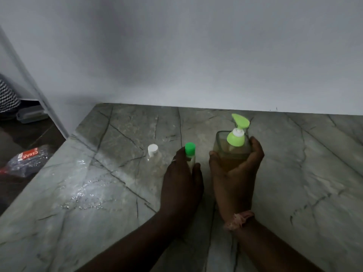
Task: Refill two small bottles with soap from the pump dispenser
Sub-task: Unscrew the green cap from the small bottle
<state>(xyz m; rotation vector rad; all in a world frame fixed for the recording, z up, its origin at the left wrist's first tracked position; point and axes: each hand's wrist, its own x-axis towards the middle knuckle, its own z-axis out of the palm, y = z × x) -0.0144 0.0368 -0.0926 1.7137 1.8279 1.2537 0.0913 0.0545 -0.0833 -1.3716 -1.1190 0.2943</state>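
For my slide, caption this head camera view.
Left hand grips green-capped bottle, right hand holds pump dispenser; white-capped bottle waits.

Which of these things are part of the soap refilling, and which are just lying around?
Part of the job:
pump dispenser, in the right hand
green-capped bottle, in the left hand
white-capped bottle

Lying about:
plastic bottle on the floor
patterned basket
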